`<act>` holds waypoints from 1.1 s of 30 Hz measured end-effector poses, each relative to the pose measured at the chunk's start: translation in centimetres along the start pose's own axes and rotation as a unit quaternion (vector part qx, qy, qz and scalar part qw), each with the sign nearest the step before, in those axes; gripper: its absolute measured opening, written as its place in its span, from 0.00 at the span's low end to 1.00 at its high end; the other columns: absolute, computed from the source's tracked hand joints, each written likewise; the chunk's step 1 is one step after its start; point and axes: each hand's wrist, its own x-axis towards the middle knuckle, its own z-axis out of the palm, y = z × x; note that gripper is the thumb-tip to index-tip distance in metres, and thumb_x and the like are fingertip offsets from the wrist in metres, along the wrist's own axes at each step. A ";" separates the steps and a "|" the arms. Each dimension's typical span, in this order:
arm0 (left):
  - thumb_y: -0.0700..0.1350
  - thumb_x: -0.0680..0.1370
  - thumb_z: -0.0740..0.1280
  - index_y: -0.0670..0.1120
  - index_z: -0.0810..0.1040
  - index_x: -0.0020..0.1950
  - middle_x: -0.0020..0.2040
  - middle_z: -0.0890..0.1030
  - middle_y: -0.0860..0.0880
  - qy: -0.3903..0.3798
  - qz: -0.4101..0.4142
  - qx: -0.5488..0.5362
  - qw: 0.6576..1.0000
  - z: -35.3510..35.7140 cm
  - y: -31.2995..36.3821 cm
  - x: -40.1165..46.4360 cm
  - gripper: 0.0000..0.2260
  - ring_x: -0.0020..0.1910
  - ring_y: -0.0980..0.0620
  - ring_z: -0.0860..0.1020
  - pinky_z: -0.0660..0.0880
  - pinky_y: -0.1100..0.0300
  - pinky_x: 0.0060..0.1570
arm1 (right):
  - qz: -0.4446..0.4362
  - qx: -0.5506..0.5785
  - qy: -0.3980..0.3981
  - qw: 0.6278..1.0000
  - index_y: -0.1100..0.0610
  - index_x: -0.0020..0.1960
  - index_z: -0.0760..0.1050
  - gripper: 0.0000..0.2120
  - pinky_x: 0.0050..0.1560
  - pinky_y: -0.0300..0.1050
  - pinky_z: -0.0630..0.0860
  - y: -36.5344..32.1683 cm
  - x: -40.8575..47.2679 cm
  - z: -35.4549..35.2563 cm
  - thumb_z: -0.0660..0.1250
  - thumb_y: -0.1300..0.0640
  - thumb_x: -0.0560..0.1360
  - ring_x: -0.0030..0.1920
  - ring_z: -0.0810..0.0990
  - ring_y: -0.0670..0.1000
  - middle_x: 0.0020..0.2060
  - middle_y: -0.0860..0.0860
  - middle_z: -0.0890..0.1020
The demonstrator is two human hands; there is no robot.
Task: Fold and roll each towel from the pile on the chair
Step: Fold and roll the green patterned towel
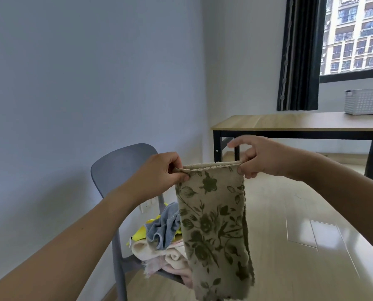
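A floral towel [213, 231] is held aloft before a grey chair [120, 166] piled with towels [164, 240]; its top corners are pinched by left hand [159, 170] and right hand [261, 158], arms outstretched.

Open air across upper left, bare floor [289, 246] at lower right. Blocking lower centre: hanging towel [216, 231], chair [120, 166] and pile [159, 240] behind it. Counter [289, 121] with basket [365, 101] barring right.

Two hands [159, 170] [261, 157], one floral towel [213, 231], one chair [120, 168], one table [289, 122], one white basket [365, 101].
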 end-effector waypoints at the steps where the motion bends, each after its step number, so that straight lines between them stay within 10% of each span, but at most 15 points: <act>1: 0.44 0.74 0.73 0.47 0.75 0.41 0.30 0.72 0.54 0.011 -0.002 0.003 1.000 0.6 -0.5 0.6 0.07 0.28 0.60 0.66 0.64 0.68 0.31 | 0.001 -0.022 -0.005 1.000 0.52 0.55 0.76 0.15 0.41 0.42 0.77 0.2 0.5 0.3 0.71 0.64 0.71 0.37 0.78 0.49 0.35 0.52 0.82; 5: 0.41 0.76 0.68 0.49 0.78 0.52 0.37 0.76 0.53 0.047 -0.018 0.008 0.999 2.8 -2.4 3.3 0.06 0.35 0.58 0.73 0.70 0.66 0.38 | 0.014 -0.120 0.030 0.992 0.51 0.37 0.80 0.07 0.37 0.37 0.72 0.9 3.0 1.8 0.69 0.60 0.73 0.37 0.76 0.46 0.34 0.48 0.80; 14: 0.39 0.77 0.67 0.46 0.77 0.46 0.43 0.81 0.48 0.169 0.019 -0.027 0.985 0.3 -1.9 5.8 0.03 0.42 0.48 0.78 0.75 0.59 0.42 | -0.091 0.060 0.186 0.976 0.56 0.46 0.79 0.03 0.54 0.43 0.76 0.0 5.3 1.3 0.67 0.58 0.76 0.49 0.81 0.50 0.44 0.51 0.84; 17: 0.40 0.77 0.68 0.47 0.77 0.45 0.41 0.81 0.41 0.068 0.020 -0.071 0.995 0.2 -1.5 3.7 0.03 0.38 0.42 0.78 0.76 0.49 0.41 | -0.103 0.049 0.148 0.982 0.58 0.47 0.79 0.04 0.56 0.48 0.77 0.6 3.6 1.3 0.66 0.61 0.77 0.48 0.82 0.52 0.43 0.52 0.84; 26: 0.47 0.76 0.68 0.54 0.72 0.42 0.37 0.75 0.55 -0.308 -0.112 -0.035 0.944 12.5 -5.1 -7.6 0.06 0.35 0.57 0.73 0.71 0.64 0.36 | 0.115 -0.274 -0.171 0.939 0.57 0.46 0.80 0.07 0.39 0.38 0.72 11.0 -1.6 11.6 0.63 0.60 0.75 0.36 0.75 0.45 0.37 0.48 0.79; 33: 0.45 0.76 0.65 0.49 0.76 0.51 0.45 0.79 0.49 -0.307 -0.166 -0.020 0.937 16.5 -6.1 -7.2 0.05 0.42 0.49 0.79 0.78 0.55 0.36 | 0.219 -0.194 -0.204 0.934 0.57 0.45 0.78 0.08 0.37 0.41 0.76 15.7 -1.0 14.4 0.60 0.64 0.73 0.37 0.80 0.48 0.40 0.53 0.84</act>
